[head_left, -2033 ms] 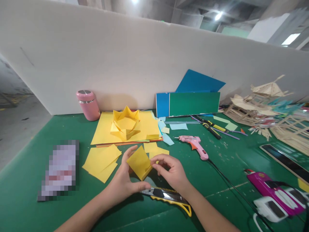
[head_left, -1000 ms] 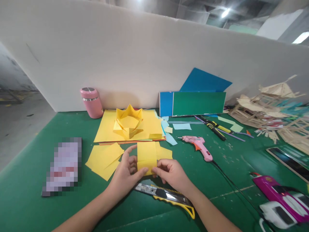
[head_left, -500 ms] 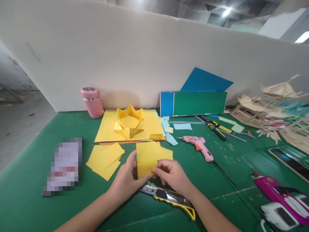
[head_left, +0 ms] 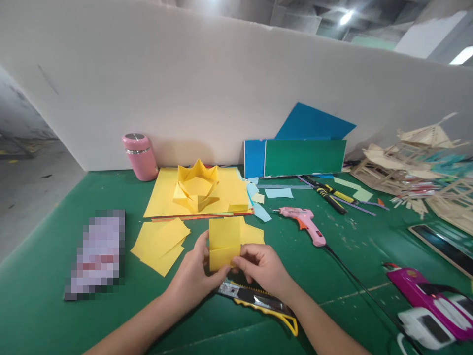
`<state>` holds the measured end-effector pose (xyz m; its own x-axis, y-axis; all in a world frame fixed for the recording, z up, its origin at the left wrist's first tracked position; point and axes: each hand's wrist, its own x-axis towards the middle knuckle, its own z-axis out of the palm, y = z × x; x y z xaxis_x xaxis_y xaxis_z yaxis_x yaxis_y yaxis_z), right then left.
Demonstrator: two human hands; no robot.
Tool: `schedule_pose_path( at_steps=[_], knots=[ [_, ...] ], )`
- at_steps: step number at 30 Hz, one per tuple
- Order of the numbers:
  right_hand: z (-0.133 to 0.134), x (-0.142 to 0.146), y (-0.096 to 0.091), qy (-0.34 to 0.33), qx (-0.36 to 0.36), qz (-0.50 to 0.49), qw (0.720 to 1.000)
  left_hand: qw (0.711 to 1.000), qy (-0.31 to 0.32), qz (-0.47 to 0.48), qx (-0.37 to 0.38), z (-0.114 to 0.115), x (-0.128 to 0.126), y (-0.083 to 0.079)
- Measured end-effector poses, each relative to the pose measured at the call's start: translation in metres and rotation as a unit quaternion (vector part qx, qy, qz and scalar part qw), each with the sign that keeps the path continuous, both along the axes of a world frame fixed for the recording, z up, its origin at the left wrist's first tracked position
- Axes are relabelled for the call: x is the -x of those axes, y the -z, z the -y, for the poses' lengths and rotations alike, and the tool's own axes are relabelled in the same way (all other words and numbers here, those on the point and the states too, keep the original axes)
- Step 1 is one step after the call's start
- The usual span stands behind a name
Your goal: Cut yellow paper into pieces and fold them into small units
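Note:
Between my two hands stands a small yellow sheet of paper (head_left: pixel 224 236), its lower part folded up in a flap. My left hand (head_left: pixel 197 266) grips its left side and lower edge, thumb along the bottom. At the lower right corner, my right hand (head_left: pixel 260 266) pinches the paper between thumb and fingers. Just below lies a utility knife (head_left: pixel 258 301) with a yellow handle, partly behind my right hand. Beyond the hands, a folded yellow paper crown shape (head_left: pixel 197 190) rests on a stack of coloured paper (head_left: pixel 158 202).
Loose yellow pieces (head_left: pixel 158 246) lie left of my hands. A pink glue gun (head_left: pixel 305 222) with a black cord, cutters (head_left: pixel 328 197) and paper scraps (head_left: pixel 279 193) are on the right. A pink flask (head_left: pixel 140 157), a wooden stick model (head_left: pixel 391 167) and a magenta tool (head_left: pixel 417 291) stand around.
Both hands keep their hold on the yellow paper, which has turned very slightly. The whole view has shifted a little; the other things lie as before.

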<state>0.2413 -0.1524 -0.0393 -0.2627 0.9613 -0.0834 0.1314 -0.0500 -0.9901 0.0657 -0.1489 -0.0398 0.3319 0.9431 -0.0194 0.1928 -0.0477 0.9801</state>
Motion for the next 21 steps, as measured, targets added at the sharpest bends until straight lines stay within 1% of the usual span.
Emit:
schedule_pose_path(
  at_steps=[5, 8, 12, 15, 18, 21],
  knots=[
    [-0.0014, -0.0007, 0.0007, 0.013, -0.003, 0.015, 1.000, 1.000, -0.002, -0.019, -0.018, -0.0049, 0.0012, 0.0005],
    [-0.0019, -0.0008, 0.0033, 0.030, -0.003, 0.018, 0.999, 1.000, 0.006, -0.021, -0.012, -0.0074, 0.0012, 0.0002],
    [-0.0031, -0.0014, 0.0052, 0.046, -0.003, 0.014, 0.999, 1.000, 0.001, -0.030, -0.006, -0.0092, 0.0012, 0.0001],
    [-0.0044, -0.0026, 0.0056, 0.035, 0.019, -0.005, 0.999, 0.999, -0.007, -0.047, -0.019, -0.0084, 0.0017, 0.0005],
    [-0.0045, -0.0033, 0.0065, 0.005, 0.041, -0.021, 0.999, 0.995, -0.025, -0.083, -0.051, -0.0052, 0.0022, 0.0009],
    [-0.0028, -0.0028, 0.0085, -0.014, 0.038, -0.014, 0.999, 0.992, -0.028, -0.102, -0.070, -0.0016, 0.0018, 0.0009]
  ],
)
